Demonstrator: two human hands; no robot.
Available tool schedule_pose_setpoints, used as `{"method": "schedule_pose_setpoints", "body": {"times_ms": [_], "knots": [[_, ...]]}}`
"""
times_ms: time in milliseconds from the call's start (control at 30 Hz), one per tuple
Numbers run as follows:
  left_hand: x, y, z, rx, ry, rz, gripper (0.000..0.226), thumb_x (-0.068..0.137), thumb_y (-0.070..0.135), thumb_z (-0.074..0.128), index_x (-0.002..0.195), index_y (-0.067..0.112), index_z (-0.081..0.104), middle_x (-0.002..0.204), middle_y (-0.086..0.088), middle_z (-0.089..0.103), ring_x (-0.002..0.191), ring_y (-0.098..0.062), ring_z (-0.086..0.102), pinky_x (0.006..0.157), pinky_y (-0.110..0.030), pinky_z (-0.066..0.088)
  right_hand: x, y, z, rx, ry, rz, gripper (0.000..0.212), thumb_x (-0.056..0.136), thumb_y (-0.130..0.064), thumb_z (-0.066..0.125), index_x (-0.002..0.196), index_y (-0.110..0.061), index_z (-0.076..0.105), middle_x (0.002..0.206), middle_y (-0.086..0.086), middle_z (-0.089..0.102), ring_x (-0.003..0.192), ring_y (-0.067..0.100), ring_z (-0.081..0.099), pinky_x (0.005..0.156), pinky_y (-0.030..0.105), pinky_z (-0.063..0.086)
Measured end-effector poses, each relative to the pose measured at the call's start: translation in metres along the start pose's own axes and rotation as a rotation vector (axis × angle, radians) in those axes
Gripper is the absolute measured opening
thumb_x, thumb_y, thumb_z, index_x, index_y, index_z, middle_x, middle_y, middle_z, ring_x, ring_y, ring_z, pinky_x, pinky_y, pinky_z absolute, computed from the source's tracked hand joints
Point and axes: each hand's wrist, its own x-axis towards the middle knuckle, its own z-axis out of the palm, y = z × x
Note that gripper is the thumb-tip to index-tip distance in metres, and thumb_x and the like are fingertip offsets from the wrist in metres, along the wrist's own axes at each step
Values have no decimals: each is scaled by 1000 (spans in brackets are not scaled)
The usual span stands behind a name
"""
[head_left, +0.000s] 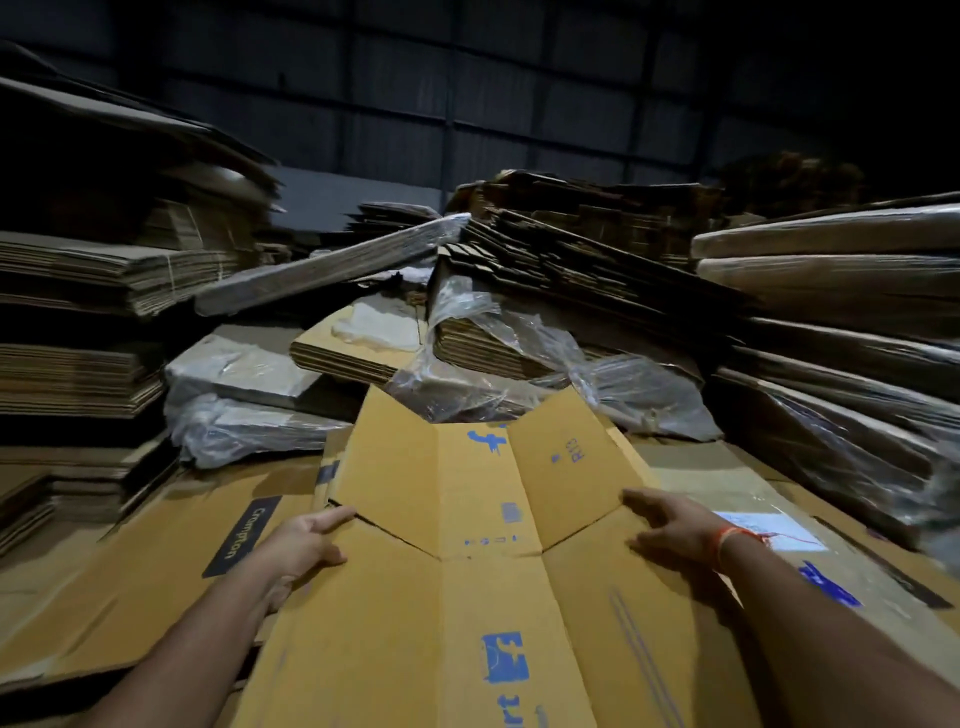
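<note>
A flattened brown cardboard box (467, 587) with blue printed logos lies in front of me, its far flaps (483, 467) bent upward along the creases. My left hand (301, 545) holds the box's left edge, thumb on top and fingers under the board. My right hand (670, 525) lies on the right side of the box near the fold, fingers spread over the edge. An orange thread band circles my right wrist.
Flat cardboard sheets cover the surface below, one with a black Crompton label (241, 535). Tall stacks of flattened boxes stand at left (78, 322) and right (841, 312). Plastic-wrapped bundles (244, 400) and a leaning bundle (332, 270) crowd the middle. A white label (769, 530) lies at right.
</note>
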Motion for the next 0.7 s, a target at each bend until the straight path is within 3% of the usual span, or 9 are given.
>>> {"method": "schedule_pose_setpoints", "body": {"times_ms": [200,333,467,567,700], "knots": [[50,-10,10,211,79,36,55,93,8,67,133,45,63,159,-5,38,132,-27,44,113,-46,34,59,39,0,2,-15,2,82,83,-32,82,153,-31,40,152,-3,47,133,14,47,110,25,32],[71,-14,22,351,149,2,52,95,12,68,138,40,60,157,-4,42,130,-24,47,109,-41,39,84,53,9,-73,-50,24,80,87,-48,73,155,-33,34,152,4,47,134,22,49,108,30,37],[82,-17,44,532,167,-59,59,98,21,66,151,38,46,157,-7,42,135,-28,46,95,-33,41,99,59,37,-295,87,73,73,90,-74,43,155,-48,22,143,14,40,131,35,49,105,41,43],[91,-25,54,549,182,-60,62,98,24,66,154,37,41,160,-5,39,141,-28,42,93,-33,39,99,63,52,-393,181,64,68,93,-75,26,156,-50,18,138,14,40,129,35,47,104,43,43],[99,-33,60,595,187,-66,64,98,26,66,156,33,39,160,-5,40,142,-28,42,101,-36,42,103,66,56,-429,203,58,67,95,-73,22,156,-48,16,136,15,40,129,35,44,104,43,41]]}}
